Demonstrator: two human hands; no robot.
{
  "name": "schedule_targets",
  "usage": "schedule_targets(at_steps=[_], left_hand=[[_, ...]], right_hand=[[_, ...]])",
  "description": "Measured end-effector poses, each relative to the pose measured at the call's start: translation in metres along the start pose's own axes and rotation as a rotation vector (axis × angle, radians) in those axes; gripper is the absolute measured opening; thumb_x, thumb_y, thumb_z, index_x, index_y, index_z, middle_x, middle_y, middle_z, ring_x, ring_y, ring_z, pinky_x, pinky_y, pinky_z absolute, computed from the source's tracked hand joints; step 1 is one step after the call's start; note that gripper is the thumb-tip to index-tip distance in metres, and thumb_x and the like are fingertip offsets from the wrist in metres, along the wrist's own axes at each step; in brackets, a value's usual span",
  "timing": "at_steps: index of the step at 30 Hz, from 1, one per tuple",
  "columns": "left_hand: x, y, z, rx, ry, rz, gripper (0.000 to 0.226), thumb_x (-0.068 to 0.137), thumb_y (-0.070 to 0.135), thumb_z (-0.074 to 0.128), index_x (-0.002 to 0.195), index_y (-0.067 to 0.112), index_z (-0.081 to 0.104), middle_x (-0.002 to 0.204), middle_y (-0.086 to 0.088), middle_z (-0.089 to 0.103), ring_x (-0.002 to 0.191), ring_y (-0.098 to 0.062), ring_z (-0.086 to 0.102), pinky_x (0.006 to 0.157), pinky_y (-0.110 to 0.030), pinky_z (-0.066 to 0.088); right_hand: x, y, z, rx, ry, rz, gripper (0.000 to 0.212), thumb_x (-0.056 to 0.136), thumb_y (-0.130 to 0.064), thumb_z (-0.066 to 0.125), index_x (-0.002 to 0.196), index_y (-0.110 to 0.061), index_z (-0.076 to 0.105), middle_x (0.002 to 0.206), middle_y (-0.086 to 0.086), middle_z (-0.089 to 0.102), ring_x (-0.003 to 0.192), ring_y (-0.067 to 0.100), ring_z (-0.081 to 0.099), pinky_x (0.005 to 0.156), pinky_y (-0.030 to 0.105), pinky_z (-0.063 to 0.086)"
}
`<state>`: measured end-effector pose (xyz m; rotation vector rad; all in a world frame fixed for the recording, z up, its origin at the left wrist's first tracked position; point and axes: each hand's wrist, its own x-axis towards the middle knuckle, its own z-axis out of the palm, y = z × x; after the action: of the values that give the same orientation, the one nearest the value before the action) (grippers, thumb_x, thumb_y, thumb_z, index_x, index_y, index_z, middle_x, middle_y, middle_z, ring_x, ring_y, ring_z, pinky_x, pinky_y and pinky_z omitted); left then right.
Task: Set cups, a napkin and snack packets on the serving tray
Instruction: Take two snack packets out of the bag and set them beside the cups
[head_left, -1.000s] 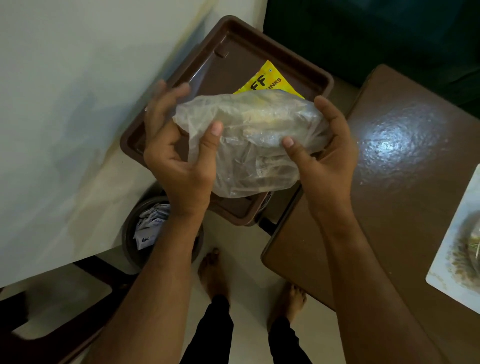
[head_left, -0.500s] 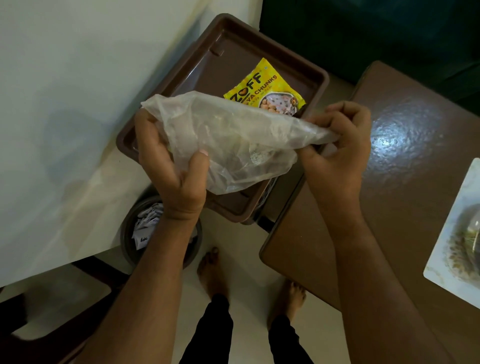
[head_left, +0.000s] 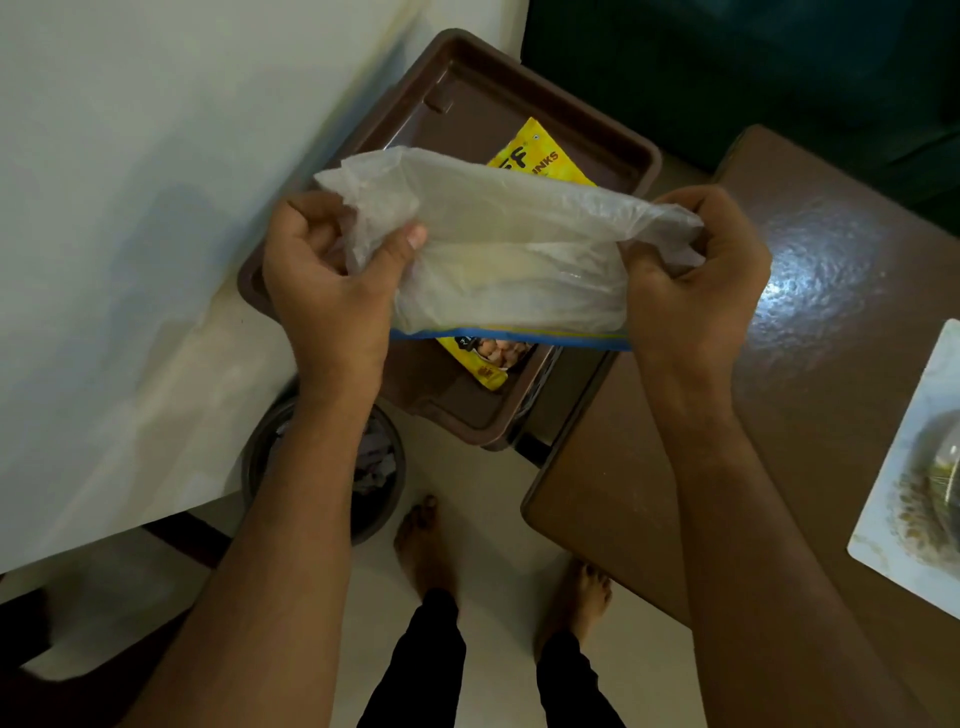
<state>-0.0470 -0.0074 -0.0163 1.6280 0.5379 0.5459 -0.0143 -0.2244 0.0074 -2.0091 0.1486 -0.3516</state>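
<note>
Pinching each end of the clear plastic bag (head_left: 509, 249) in left grip (head_left: 332, 280) and right grip (head_left: 696, 280), best lowered level into the serving tray (head_left: 639, 171) beneath, beside the yellow packet (head_left: 540, 156).

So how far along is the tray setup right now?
Done: one yellow snack packet lies in the brown serving tray. In hand: the left hand and right hand both grip a translucent plastic bag above the tray. Left: no cups or napkin show on the tray, so those remain.
</note>
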Motion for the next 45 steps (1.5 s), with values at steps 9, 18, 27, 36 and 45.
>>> schedule_targets(at_steps=[9, 18, 27, 36, 45], left_hand=[[0.007, -0.022, -0.021, -0.018, -0.312, -0.270, 0.048, 0.076, -0.011, 0.067, 0.105, 0.027, 0.073, 0.097, 0.010, 0.079, 0.094, -0.009, 0.075, 0.069, -0.028, 0.061], [0.010, -0.031, -0.021, 0.057, -0.223, 0.004, 0.058, 0.068, -0.010, 0.053, 0.062, 0.044, 0.072, 0.100, -0.009, 0.064, 0.091, -0.022, 0.061, 0.080, -0.030, 0.049], [0.007, -0.021, -0.027, -0.343, -0.213, -0.620, 0.035, 0.080, 0.032, 0.061, 0.081, -0.001, 0.074, 0.083, -0.016, 0.070, 0.079, -0.025, 0.067, 0.080, -0.035, 0.056], [0.001, -0.015, -0.021, 0.157, -0.427, -0.507, 0.067, 0.067, 0.000, 0.093, 0.130, 0.012, 0.070, 0.119, 0.000, 0.071, 0.102, -0.010, 0.071, 0.075, -0.020, 0.063], [-0.032, -0.002, 0.022, 0.263, -0.212, -0.294, 0.023, 0.073, 0.001, 0.073, 0.068, 0.008, 0.052, 0.061, 0.000, 0.051, 0.055, -0.009, 0.047, 0.048, -0.029, 0.047]], right_hand=[[0.005, 0.024, -0.005, 0.278, -0.204, 0.296, 0.042, 0.072, 0.028, 0.050, 0.095, 0.001, 0.073, 0.090, 0.018, 0.072, 0.081, 0.028, 0.069, 0.066, 0.034, 0.058], [-0.001, 0.017, -0.004, 0.775, -0.290, 0.780, 0.034, 0.080, 0.002, 0.043, 0.083, 0.007, 0.076, 0.097, 0.027, 0.073, 0.098, 0.042, 0.069, 0.083, 0.041, 0.061], [0.002, 0.035, 0.001, 0.217, -0.430, 0.654, 0.033, 0.066, -0.004, 0.092, 0.092, -0.022, 0.081, 0.118, 0.010, 0.074, 0.105, 0.028, 0.073, 0.073, 0.040, 0.066], [-0.001, 0.018, 0.009, -0.365, -0.187, 0.319, 0.031, 0.060, -0.018, 0.090, 0.080, -0.020, 0.066, 0.070, -0.010, 0.061, 0.061, 0.001, 0.058, 0.050, 0.007, 0.040], [-0.026, -0.010, 0.036, -0.545, -0.177, -0.049, 0.038, 0.069, 0.003, 0.068, 0.101, -0.014, 0.054, 0.084, -0.004, 0.055, 0.072, 0.023, 0.053, 0.062, 0.031, 0.033]])
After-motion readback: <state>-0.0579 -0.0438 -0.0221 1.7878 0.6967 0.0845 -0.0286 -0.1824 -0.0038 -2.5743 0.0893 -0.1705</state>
